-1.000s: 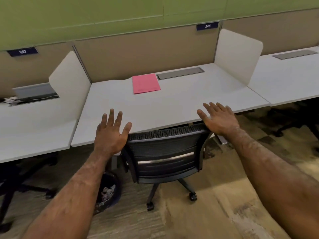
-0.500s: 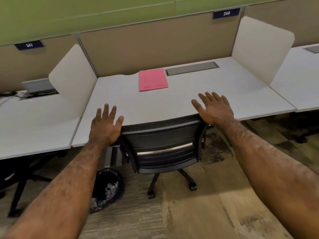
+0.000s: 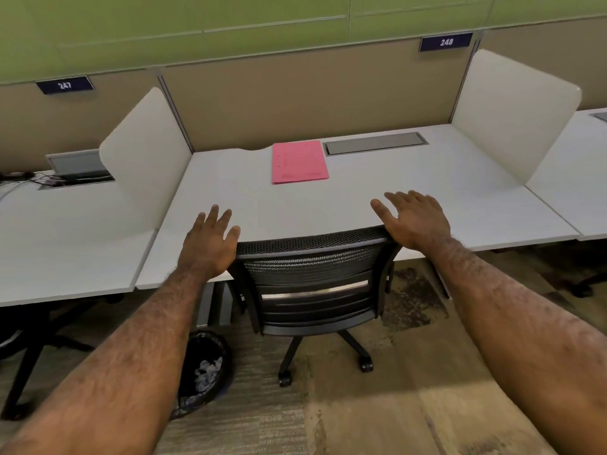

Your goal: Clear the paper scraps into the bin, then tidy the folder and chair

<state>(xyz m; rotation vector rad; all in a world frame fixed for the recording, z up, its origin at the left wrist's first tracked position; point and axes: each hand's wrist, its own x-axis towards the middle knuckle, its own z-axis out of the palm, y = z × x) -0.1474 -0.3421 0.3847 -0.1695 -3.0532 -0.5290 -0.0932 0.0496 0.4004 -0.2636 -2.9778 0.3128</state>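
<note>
- Your left hand is flat and spread, fingers wide, holding nothing; its palm sits at the left top corner of the chair, with the thumb beside the mesh edge.
- Your right hand is also spread with fingers wide; the heel of the palm rests on the right top corner of the chair back, and the fingertips reach out over the desk. You cannot tell whether they touch its surface.
- The chair stands between your two hands, its back upright and its top edge right at the front edge of the desk; the seat is hidden from you.
- The pink folder lies flat and closed on the desk, well beyond your fingertips, toward the back panel and roughly midway between both hands.
- A grey cable hatch sits just to the right of the folder, ahead of your right fingertips.
- The bin stands on the floor below your left forearm, left of the chair's base, with crumpled paper scraps inside.
- White dividers rise at either end of the desk, outside each hand.
</note>
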